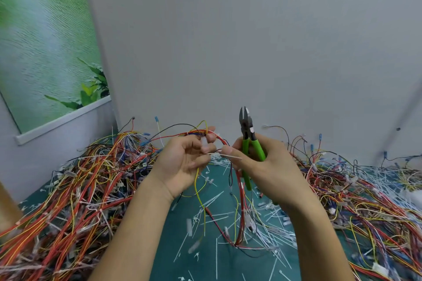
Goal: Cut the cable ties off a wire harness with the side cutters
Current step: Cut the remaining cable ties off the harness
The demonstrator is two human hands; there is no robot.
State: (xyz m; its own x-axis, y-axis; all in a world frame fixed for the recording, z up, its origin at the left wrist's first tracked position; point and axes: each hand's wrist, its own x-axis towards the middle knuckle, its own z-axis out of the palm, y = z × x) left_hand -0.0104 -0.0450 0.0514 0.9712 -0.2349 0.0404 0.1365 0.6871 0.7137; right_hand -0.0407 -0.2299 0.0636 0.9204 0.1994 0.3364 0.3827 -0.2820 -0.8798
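Over the middle of the bench the left hand pinches the wire harness, probably light and floppy, beside a thin cable tie. The right hand has its grip clamped round the side cutters. The harness is best held near the tie.

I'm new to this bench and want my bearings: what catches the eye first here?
Green-handled side cutters stand tips-up in the right hand at centre, which also pinches a white cable tie; the left hand holds a wire harness beside it. Tangled piles of coloured wires flank a green mat strewn with cut ties.
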